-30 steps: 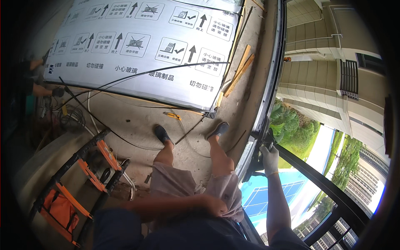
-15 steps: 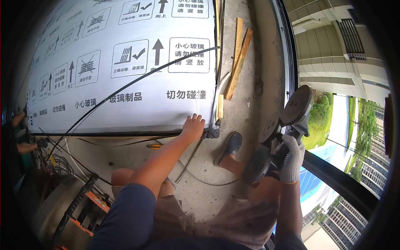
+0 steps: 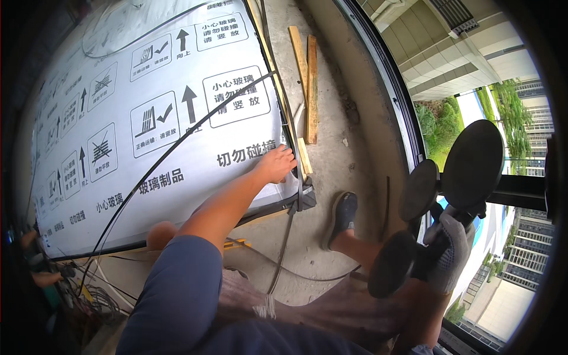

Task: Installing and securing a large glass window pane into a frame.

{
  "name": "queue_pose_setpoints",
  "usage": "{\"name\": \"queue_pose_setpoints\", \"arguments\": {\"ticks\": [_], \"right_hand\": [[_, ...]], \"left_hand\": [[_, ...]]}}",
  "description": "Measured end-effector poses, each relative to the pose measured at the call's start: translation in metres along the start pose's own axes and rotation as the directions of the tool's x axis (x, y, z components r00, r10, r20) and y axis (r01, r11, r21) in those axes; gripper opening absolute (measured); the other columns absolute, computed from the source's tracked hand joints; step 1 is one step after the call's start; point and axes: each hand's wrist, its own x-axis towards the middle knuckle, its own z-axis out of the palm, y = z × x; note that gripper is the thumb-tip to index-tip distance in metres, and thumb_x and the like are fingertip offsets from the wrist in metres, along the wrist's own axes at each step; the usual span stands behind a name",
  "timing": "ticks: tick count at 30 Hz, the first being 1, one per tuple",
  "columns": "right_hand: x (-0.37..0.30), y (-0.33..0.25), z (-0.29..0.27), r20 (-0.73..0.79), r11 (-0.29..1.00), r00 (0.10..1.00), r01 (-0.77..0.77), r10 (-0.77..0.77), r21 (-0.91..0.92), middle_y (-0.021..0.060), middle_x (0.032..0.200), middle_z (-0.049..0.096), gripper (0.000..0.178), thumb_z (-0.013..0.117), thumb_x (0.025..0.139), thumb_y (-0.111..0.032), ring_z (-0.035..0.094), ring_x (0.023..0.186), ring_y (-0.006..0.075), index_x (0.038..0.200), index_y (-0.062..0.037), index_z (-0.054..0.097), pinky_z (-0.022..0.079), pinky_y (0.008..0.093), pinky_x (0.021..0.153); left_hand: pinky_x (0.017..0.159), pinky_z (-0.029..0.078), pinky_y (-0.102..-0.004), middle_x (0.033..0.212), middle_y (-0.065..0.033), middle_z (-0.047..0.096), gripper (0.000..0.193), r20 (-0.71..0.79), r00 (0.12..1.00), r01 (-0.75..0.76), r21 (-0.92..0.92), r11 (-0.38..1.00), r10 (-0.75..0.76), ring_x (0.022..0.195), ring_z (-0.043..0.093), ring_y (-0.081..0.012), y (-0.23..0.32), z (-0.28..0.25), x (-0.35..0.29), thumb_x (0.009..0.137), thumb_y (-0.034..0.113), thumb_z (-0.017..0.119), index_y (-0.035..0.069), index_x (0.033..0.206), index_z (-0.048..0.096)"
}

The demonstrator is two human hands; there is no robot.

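Note:
A large stack of panels wrapped in white printed film lies to the left, with a black strap running slantwise over it. My bare left hand is at its near right corner, fingers bent over the edge and closed on the film, which wrinkles beneath them. In my right hand, which wears a light knitted glove, is a suction lifter with three round black cups. I hold it by its handle, off to the right beside the window, cups turned toward me. The glove hides part of the handle.
Wooden strips lie on the concrete floor beyond the corner. A dark window frame runs along the right. My shoe stands near a loose strap. At far left, another person's hand is by tangled cables.
My left hand has gone from lying on the film to its right edge, fingers now closed there. The suction lifter has swung right, its cups turning more toward me. My view has turned.

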Motion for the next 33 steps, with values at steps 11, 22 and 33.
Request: {"name": "queue_pose_setpoints", "arguments": {"ticks": [11,22,33], "right_hand": [[-0.016,0.003,-0.014,0.127,0.981,0.975,-0.17,0.181,-0.094,0.0014,0.075,0.063,0.02,0.071,0.093,-0.021,0.06,0.062,0.0094,0.096,-0.0008,0.07,0.046,0.0255,0.059],[-0.022,-0.006,0.007,0.101,0.992,0.994,-0.026,0.038,-0.12,-0.0016,0.068,0.058,0.017,0.068,0.093,-0.02,0.054,0.058,0.0078,0.095,-0.0029,0.066,0.042,0.0233,0.06],[-0.003,-0.009,0.01,0.165,0.98,0.977,-0.105,0.133,-0.167,0.0029,0.077,0.066,0.025,0.075,0.09,-0.019,0.061,0.063,0.0093,0.104,0.0008,0.071,0.048,0.0247,0.06]], "left_hand": [[0.089,0.055,-0.047,0.091,-0.0148,0.08,0.031,0.25,0.962,0.177,-0.261,0.949,-0.111,0.095,0.076,-0.0346,0.021,0.005,-0.064,0.09,0.041,0.074,0.012,0.095,0.083],[0.082,0.059,-0.0499,0.091,-0.0207,0.079,0.042,0.285,0.949,0.172,-0.1,0.98,-0.137,0.092,0.076,-0.0397,0.022,-0.048,-0.074,0.101,0.043,0.065,0.006,0.088,0.083],[0.084,0.058,-0.0462,0.122,-0.0158,0.073,0.051,0.469,0.842,0.28,0.038,0.959,-0.265,0.103,0.074,-0.0322,-0.003,-0.048,-0.12,0.095,0.029,0.074,0.018,0.144,0.064]]}}
